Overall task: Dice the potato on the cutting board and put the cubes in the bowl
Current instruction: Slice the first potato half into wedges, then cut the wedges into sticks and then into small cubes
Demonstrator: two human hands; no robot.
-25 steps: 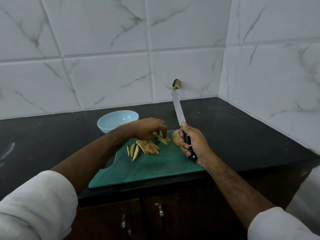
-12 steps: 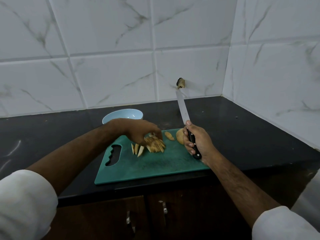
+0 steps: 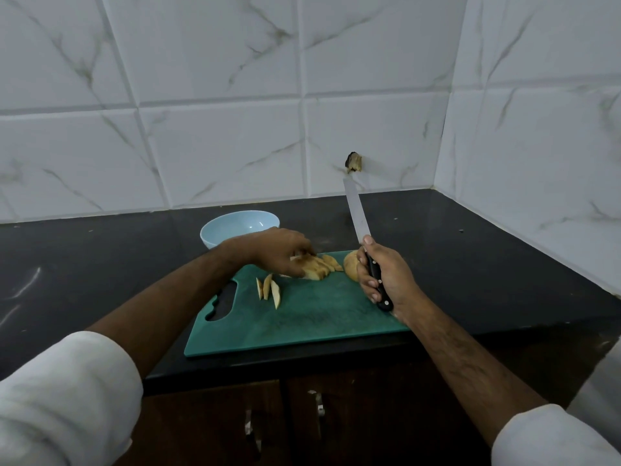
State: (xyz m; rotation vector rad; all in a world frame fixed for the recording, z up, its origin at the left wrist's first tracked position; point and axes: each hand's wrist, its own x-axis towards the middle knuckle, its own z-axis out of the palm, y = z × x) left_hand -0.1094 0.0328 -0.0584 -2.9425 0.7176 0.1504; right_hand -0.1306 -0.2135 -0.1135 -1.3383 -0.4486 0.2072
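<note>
A green cutting board (image 3: pixel 302 321) lies on the black counter. My left hand (image 3: pixel 279 252) grips a bundle of potato strips (image 3: pixel 317 269) at the board's far side. Three loose strips (image 3: pixel 268 290) lie to the left of the bundle. An uncut potato piece (image 3: pixel 350 269) sits at the board's far right, partly hidden behind my right hand (image 3: pixel 386 277). That hand grips the black handle of a knife (image 3: pixel 356 213), blade raised and pointing away toward the wall. A light blue bowl (image 3: pixel 239 227) stands behind the board, and what is visible of its inside holds nothing.
The black counter (image 3: pixel 100 264) meets white marble tiled walls at the back and right, forming a corner. A small dark hole or fixture (image 3: pixel 353 162) marks the back wall. Wooden cabinet doors with metal handles (image 3: pixel 319 403) are below the counter edge.
My left hand has gathered the potato strips into a bundle and moved it right, toward the far side of the board. The knife stays raised in my right hand.
</note>
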